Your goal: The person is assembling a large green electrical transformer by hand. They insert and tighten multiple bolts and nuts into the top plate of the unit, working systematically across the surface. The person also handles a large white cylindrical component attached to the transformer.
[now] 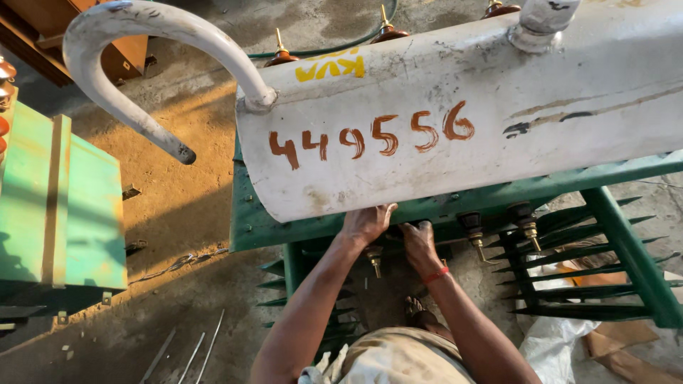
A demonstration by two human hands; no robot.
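A view from above of a person's two bare arms reaching forward to a green transformer tank (249, 220). Across the tank's top lies a white cylinder (462, 121) with red painted digits and a yellow mark. A curved white pipe (142, 43) rises from the cylinder's left end and hooks downward.

The left hand (366, 222) presses up against the tank's edge just under the cylinder, fingers curled over the rim; what it grips, if anything, is hidden. The right hand (420, 242), with a red band at the wrist, sits just beside it, fingers bent down around a bushing (375, 259), a short dark stud with a brass tip that hangs between the two hands. Whether the fingers pinch it cannot be told.

Two more bushings (473, 231) stand to the right along the same edge. Green cooling fins (583, 284) jut out below them. The person's foot (415, 307) shows on the concrete floor (178, 213). A second green tank (64, 206) stands at far left, and thin metal rods (192, 352) lie on the floor near it.
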